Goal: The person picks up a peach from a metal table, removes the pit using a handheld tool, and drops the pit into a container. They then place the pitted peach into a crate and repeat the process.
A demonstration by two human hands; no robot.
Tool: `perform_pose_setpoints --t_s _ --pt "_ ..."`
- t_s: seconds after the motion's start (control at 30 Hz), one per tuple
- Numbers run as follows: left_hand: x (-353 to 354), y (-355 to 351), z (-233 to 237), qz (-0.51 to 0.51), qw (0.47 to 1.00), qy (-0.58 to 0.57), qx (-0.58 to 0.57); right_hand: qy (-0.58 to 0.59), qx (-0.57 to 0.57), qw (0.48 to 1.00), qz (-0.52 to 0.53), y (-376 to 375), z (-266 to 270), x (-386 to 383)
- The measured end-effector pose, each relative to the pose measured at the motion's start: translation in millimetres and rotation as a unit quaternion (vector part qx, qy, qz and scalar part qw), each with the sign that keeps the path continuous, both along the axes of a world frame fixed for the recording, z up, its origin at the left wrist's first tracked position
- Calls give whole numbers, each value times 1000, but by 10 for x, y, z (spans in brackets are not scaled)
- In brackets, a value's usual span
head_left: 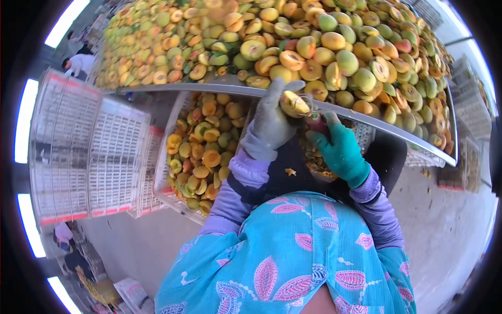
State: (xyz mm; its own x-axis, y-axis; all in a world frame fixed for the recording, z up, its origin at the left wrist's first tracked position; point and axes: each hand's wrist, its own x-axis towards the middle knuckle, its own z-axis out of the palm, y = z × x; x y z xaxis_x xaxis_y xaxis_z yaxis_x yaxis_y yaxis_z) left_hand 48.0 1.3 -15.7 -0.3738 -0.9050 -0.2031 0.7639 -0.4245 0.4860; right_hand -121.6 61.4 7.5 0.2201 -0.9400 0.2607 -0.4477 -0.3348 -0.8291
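My left hand (pixel 275 118), in a pale grey glove, holds a yellow-green fruit (pixel 294 104) just past the metal edge of the table. My right hand (pixel 340 149), in a green glove, is closed around a small tool with a dark reddish handle (pixel 316 122). A thin curved wire (pixel 308 99) at the tool's end touches the fruit. Beyond both hands, a heap of halved and whole fruits (pixel 346 63) covers the table (pixel 230 89). The lower part of the tool is hidden by my right fingers.
A crate (pixel 166 194) of halved fruit stands below the table, left of my legs. Stacked white crates (pixel 117 149) are at the far left. More fruit pieces (pixel 314 157) lie below my hands. Other people (pixel 79 64) are in the left background.
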Motion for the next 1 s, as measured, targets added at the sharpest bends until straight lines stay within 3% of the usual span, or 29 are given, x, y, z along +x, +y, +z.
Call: perform_pose_setpoints --t_s 0.1,0.2,0.27,0.37,0.47,0.57,0.67,0.77,0.8,0.87,0.9,0.97,1.0 --pt "-24 -12 -66 -9 996 -81 -37 -37 68 993 -84 181 -82 -92" --pt "-196 43 -93 20 964 -187 -187 31 -6 996 -87 215 -103 -115" --pt "-224 62 -18 -6 987 -94 -129 69 -15 993 -97 225 -32 -78" --pt "-298 168 126 33 951 -232 -200 107 26 990 -92 240 -61 -57" --pt "-330 219 152 43 941 -284 -178 42 9 995 -89 272 -152 -5" --pt "-377 194 176 34 971 -229 -52 -1 65 993 -96 349 -164 63" --pt "-403 136 120 8 967 -243 -77 -41 80 992 -92 359 -294 102" --pt "-483 193 201 42 971 -225 -66 -173 101 975 -94 350 -307 131" --pt "-518 234 212 71 962 -249 -88 -150 84 979 -113 365 -349 163" --pt "-512 222 221 54 958 -281 -28 -109 46 982 -149 377 -402 250" --pt "-490 250 203 45 954 -297 8 -199 142 964 -107 394 -413 226" --pt "-435 227 192 35 952 -303 -11 -364 321 874 -18 377 -193 150" --pt "-423 211 209 22 950 -312 -19 -364 311 878 -1 382 -228 141"
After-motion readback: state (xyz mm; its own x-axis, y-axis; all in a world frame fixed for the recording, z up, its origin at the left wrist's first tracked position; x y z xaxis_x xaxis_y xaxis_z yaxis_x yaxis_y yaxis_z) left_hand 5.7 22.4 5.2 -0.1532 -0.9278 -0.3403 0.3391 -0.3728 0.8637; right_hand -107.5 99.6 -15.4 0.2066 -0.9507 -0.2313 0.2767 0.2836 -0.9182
